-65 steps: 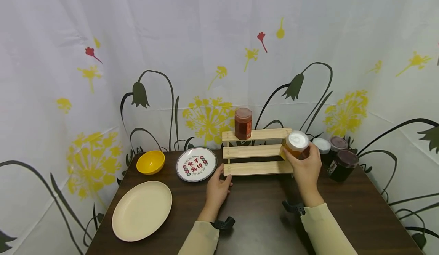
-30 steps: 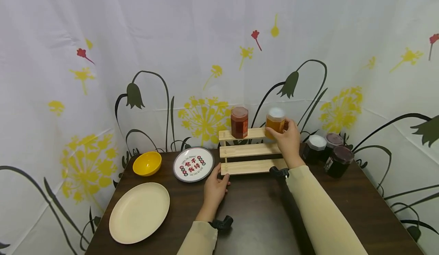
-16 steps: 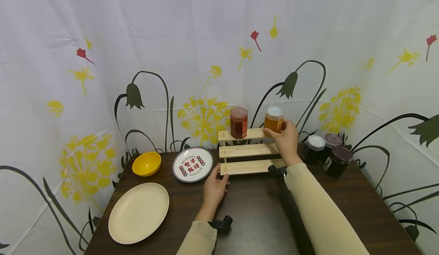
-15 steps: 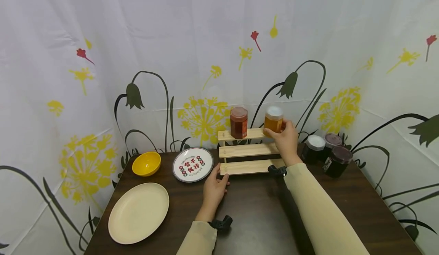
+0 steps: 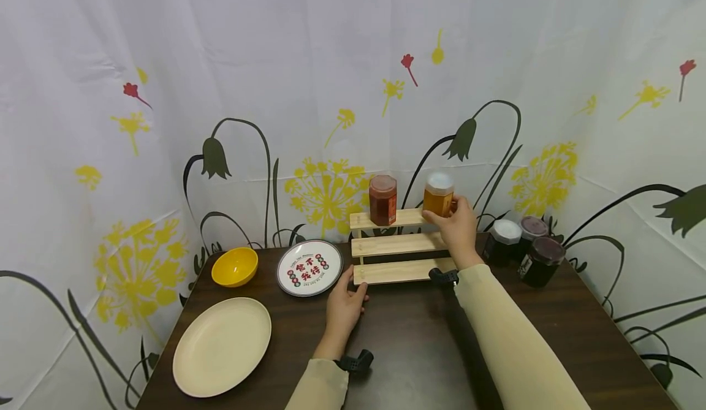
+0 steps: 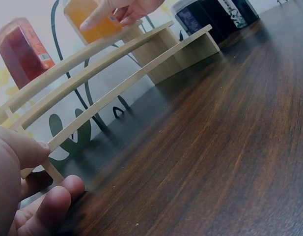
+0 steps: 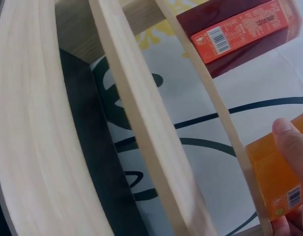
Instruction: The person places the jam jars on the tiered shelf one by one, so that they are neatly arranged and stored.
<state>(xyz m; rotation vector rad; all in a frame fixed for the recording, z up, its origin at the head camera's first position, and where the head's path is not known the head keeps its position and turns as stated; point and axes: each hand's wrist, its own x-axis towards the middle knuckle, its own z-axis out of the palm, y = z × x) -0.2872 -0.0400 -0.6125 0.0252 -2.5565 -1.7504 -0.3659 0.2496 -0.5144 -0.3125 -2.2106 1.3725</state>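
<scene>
A three-tier wooden rack (image 5: 397, 244) stands at the back of the table. My left hand (image 5: 343, 309) grips its left end, with the thumb (image 6: 33, 151) against the front slat and the fingers around the end. On the right part of the top slat, an amber jar with a white lid (image 5: 438, 201) stands upright. My right hand (image 5: 459, 229) holds that jar from its right side, thumb in front; the right wrist view shows the jar's base (image 7: 269, 196) against the slat. A dark red jar (image 5: 383, 203) stands on the same slat, to the left.
Right of the rack stand several dark jars: one white-lidded (image 5: 504, 241), two purple-lidded (image 5: 543, 263). To the left are a yellow bowl (image 5: 235, 267), a white plate with red characters (image 5: 310, 269) and a cream oval plate (image 5: 222, 345). A patterned curtain (image 5: 331, 60) hangs behind the table.
The right hand has brought the amber jar up and to the left, from before the rack's right end onto the top slat, then stayed there. The left hand keeps its grip.
</scene>
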